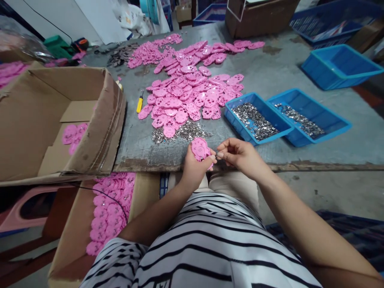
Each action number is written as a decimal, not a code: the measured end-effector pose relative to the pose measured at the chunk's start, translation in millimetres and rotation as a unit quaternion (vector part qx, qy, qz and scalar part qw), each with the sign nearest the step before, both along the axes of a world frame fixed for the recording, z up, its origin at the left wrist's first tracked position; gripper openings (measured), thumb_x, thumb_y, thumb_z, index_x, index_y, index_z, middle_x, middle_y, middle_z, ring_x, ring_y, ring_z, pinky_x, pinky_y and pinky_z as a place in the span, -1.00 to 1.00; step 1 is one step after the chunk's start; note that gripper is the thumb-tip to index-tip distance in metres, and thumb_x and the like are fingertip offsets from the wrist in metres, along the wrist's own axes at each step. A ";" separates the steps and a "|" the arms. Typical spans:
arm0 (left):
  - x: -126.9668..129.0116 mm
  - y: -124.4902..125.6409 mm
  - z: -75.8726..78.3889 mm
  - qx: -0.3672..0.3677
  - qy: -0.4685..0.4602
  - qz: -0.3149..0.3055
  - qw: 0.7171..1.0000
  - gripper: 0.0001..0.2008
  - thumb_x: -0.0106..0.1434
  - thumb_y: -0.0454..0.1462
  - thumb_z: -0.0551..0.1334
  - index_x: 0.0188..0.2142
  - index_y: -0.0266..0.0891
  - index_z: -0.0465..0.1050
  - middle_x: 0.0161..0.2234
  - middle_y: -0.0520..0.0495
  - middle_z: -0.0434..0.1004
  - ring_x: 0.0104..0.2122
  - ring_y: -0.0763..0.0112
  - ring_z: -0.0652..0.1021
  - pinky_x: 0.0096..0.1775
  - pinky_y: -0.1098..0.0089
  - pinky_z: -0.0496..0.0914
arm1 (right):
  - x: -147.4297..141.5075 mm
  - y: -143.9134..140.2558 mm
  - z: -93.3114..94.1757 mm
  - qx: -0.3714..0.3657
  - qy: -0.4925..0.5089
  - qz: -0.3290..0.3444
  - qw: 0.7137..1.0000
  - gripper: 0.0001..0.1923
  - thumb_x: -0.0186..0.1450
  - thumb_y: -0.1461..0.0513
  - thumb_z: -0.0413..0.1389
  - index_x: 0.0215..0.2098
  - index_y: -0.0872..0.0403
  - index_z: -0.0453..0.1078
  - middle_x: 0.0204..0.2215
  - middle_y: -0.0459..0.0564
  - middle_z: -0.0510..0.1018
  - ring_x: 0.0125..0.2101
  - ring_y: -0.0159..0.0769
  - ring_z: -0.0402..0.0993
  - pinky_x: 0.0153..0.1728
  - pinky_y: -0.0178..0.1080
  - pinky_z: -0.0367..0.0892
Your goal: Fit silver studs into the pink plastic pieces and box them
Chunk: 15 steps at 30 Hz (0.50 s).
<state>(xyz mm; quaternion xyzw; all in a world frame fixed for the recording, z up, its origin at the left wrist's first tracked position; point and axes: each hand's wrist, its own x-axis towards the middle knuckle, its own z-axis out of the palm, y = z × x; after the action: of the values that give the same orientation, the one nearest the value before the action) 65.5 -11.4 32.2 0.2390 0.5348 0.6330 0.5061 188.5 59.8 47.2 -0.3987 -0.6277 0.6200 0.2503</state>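
My left hand (193, 168) grips a pink plastic piece (200, 148) with a scalloped outline and small holes, held just over the table's front edge. To its right, my right hand (240, 156) is closed in a pinch close to the piece's lower right side. Something tiny and dark shows at those fingertips, too small to name. Just beyond my hands lies a loose heap of small shiny metal parts (192, 131). Behind that spreads a large pile of similar pink pieces (186, 92).
Two blue trays (287, 130) of small metal parts stand at right, with another blue tray (339, 82) behind. A yellow-handled screwdriver (139, 103) lies left of the pile. An open cardboard box (111, 116) stands at left; a lower box (70, 224) holds stacked pink pieces.
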 end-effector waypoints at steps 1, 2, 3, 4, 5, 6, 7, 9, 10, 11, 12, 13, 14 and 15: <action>0.2 0.0 -0.3 0.002 0.009 0.000 1.000 -0.58 -0.07 -0.38 0.31 -0.21 -0.19 0.22 -0.43 0.09 0.47 -0.55 0.51 0.47 -0.57 0.52 0.31 | -0.2 -0.1 -0.8 0.007 -0.001 0.001 1.000 -0.74 -0.01 0.10 0.24 -0.47 0.07 0.32 -0.66 -0.19 0.39 -0.68 -0.49 0.21 -0.65 -0.35 0.12; 0.5 0.2 -0.6 0.002 0.020 -0.003 1.000 -0.60 -0.07 -0.38 0.32 -0.23 -0.19 0.22 -0.44 0.09 0.46 -0.55 0.52 0.47 -0.58 0.53 0.31 | -0.4 -0.4 -1.7 0.019 -0.006 0.002 1.000 -0.74 -0.01 0.10 0.24 -0.50 0.06 0.30 -0.67 -0.20 0.37 -0.68 -0.48 0.21 -0.64 -0.35 0.12; 0.7 0.5 -0.8 -0.001 0.030 -0.006 1.000 -0.61 -0.08 -0.38 0.32 -0.25 -0.19 0.22 -0.45 0.11 0.45 -0.56 0.54 0.47 -0.58 0.54 0.31 | -0.5 -0.9 -2.7 0.036 -0.012 0.000 0.999 -0.74 0.00 0.10 0.24 -0.52 0.06 0.29 -0.68 -0.20 0.36 -0.67 -0.47 0.21 -0.64 -0.35 0.12; 0.7 0.9 -1.1 -0.003 0.037 -0.008 0.999 -0.61 -0.08 -0.38 0.32 -0.27 -0.20 0.22 -0.46 0.12 0.44 -0.57 0.56 0.46 -0.59 0.56 0.30 | -0.5 -1.6 -3.7 0.051 -0.017 -0.001 0.999 -0.74 0.01 0.10 0.24 -0.53 0.06 0.29 -0.68 -0.19 0.36 -0.66 -0.47 0.21 -0.63 -0.35 0.13; 0.5 1.3 -1.4 -0.005 0.038 -0.007 0.999 -0.61 -0.09 -0.39 0.32 -0.27 -0.20 0.22 -0.47 0.13 0.43 -0.58 0.57 0.46 -0.60 0.57 0.30 | -0.3 -2.5 -4.7 0.064 -0.021 0.001 0.998 -0.75 0.03 0.09 0.23 -0.53 0.07 0.30 -0.67 -0.18 0.36 -0.66 -0.46 0.22 -0.61 -0.35 0.14; -0.1 1.7 -1.7 -0.007 0.033 -0.005 0.999 -0.60 -0.09 -0.39 0.31 -0.26 -0.20 0.22 -0.47 0.14 0.43 -0.59 0.57 0.46 -0.61 0.57 0.30 | 0.1 -3.5 -5.6 0.075 -0.023 0.008 0.997 -0.75 0.06 0.08 0.21 -0.52 0.07 0.32 -0.65 -0.16 0.39 -0.64 -0.46 0.23 -0.60 -0.34 0.15; -0.9 1.9 -2.1 -0.008 0.021 -0.003 1.000 -0.58 -0.10 -0.38 0.31 -0.24 -0.21 0.22 -0.47 0.14 0.43 -0.60 0.57 0.46 -0.62 0.57 0.30 | 0.8 -4.4 -6.4 0.087 -0.023 0.018 0.996 -0.77 0.10 0.08 0.19 -0.50 0.08 0.34 -0.63 -0.14 0.42 -0.63 -0.44 0.25 -0.58 -0.33 0.18; -3.6 2.0 -3.0 -0.009 -0.022 -0.011 1.000 -0.54 -0.12 -0.36 0.33 -0.22 -0.21 0.21 -0.47 0.13 0.44 -0.61 0.54 0.46 -0.66 0.55 0.30 | 2.9 -5.6 -7.3 0.138 -0.022 0.038 0.989 -0.81 0.18 0.11 0.15 -0.45 0.08 0.39 -0.56 -0.09 0.48 -0.56 -0.39 0.32 -0.50 -0.30 0.23; -5.2 1.8 -3.4 -0.011 -0.047 -0.023 0.999 -0.52 -0.14 -0.34 0.35 -0.22 -0.22 0.21 -0.47 0.12 0.44 -0.62 0.52 0.46 -0.67 0.54 0.29 | 4.2 -5.6 -7.4 0.181 -0.023 0.046 0.982 -0.84 0.21 0.14 0.13 -0.43 0.08 0.41 -0.52 -0.06 0.50 -0.50 -0.37 0.36 -0.45 -0.28 0.26; -7.0 1.4 -3.7 -0.012 -0.070 -0.038 0.997 -0.51 -0.16 -0.34 0.37 -0.23 -0.23 0.21 -0.49 0.12 0.43 -0.62 0.50 0.46 -0.68 0.54 0.29 | 5.6 -5.1 -7.4 0.229 -0.027 0.053 0.972 -0.87 0.23 0.18 0.12 -0.41 0.07 0.42 -0.48 -0.04 0.52 -0.45 -0.34 0.39 -0.40 -0.27 0.28; -8.7 0.9 -3.8 -0.014 -0.090 -0.055 0.994 -0.51 -0.17 -0.33 0.38 -0.24 -0.23 0.22 -0.50 0.12 0.42 -0.62 0.50 0.47 -0.69 0.54 0.28 | 7.0 -4.2 -7.1 0.274 -0.031 0.061 0.959 -0.88 0.25 0.21 0.10 -0.41 0.06 0.43 -0.44 -0.03 0.52 -0.40 -0.32 0.42 -0.36 -0.26 0.29; -10.3 0.4 -3.7 -0.015 -0.108 -0.073 0.991 -0.51 -0.18 -0.33 0.39 -0.25 -0.24 0.22 -0.51 0.12 0.41 -0.62 0.49 0.47 -0.70 0.54 0.28 | 8.3 -3.0 -6.8 0.313 -0.037 0.074 0.946 -0.88 0.26 0.23 0.09 -0.41 0.06 0.43 -0.41 -0.01 0.52 -0.36 -0.31 0.43 -0.33 -0.25 0.29; -11.7 -0.1 -3.4 -0.018 -0.123 -0.090 0.988 -0.52 -0.18 -0.33 0.40 -0.26 -0.25 0.23 -0.51 0.12 0.40 -0.62 0.49 0.47 -0.70 0.54 0.28 | 9.6 -1.7 -6.4 0.342 -0.043 0.087 0.935 -0.88 0.27 0.24 0.08 -0.41 0.05 0.43 -0.40 0.00 0.51 -0.34 -0.30 0.43 -0.31 -0.25 0.29; -12.7 -0.6 -2.9 -0.023 -0.136 -0.105 0.985 -0.53 -0.18 -0.33 0.41 -0.28 -0.25 0.24 -0.52 0.12 0.40 -0.62 0.49 0.47 -0.70 0.54 0.28 | 10.6 -0.6 -5.9 0.360 -0.048 0.100 0.926 -0.87 0.28 0.24 0.07 -0.41 0.05 0.42 -0.39 0.00 0.50 -0.34 -0.30 0.43 -0.32 -0.25 0.29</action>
<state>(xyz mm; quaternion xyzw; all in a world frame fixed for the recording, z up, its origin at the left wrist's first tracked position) 52.8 -12.0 29.3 0.1940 0.4474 0.5910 0.6426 199.1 59.2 41.2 -0.2461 -0.8566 0.3545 0.2828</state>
